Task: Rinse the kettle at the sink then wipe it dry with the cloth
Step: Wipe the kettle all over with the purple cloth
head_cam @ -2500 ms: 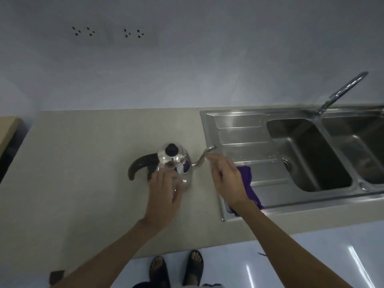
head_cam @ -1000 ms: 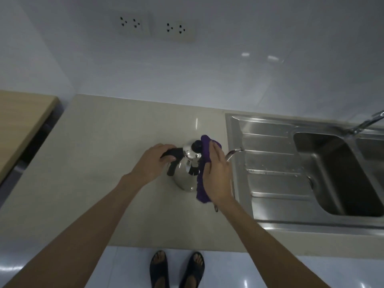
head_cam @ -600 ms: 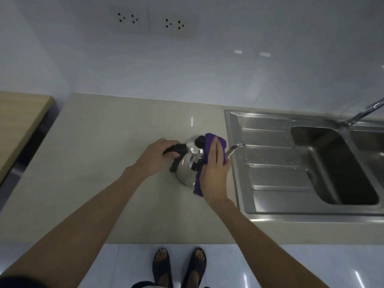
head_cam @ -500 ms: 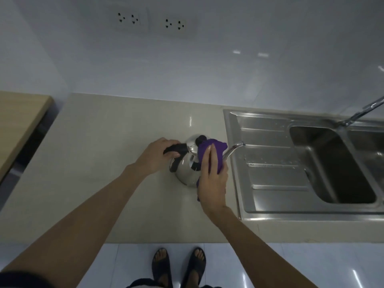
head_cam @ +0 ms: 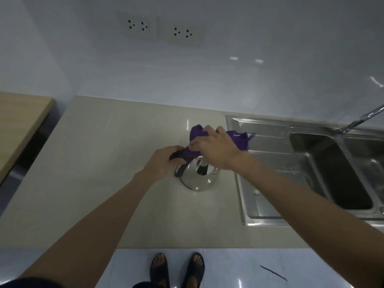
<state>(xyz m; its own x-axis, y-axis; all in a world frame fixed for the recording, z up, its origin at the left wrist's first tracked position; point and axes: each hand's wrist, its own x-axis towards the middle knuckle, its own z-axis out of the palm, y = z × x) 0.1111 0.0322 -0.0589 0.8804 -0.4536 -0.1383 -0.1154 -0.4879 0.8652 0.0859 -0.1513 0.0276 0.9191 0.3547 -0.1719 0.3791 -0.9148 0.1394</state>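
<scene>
Kettle (head_cam: 198,176), shiny steel with a dark handle, sits on the bench (head_cam: 93,173) beside the sink (head_cam: 270,204), my left hand (head_cam: 164,163) gripping its handle, my right hand (head_cam: 216,149) clutching the purple cloth (head_cam: 239,138) over its top.

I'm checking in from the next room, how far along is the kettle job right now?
Rinsing looks done: the kettle stands on the counter beside the sink, not in it, and no water runs from the tap. Wiping is in hand: the left hand grips the handle while the right hand presses the purple cloth over the top. The shiny lower body is uncovered; whether it is dry is unclear.
</scene>
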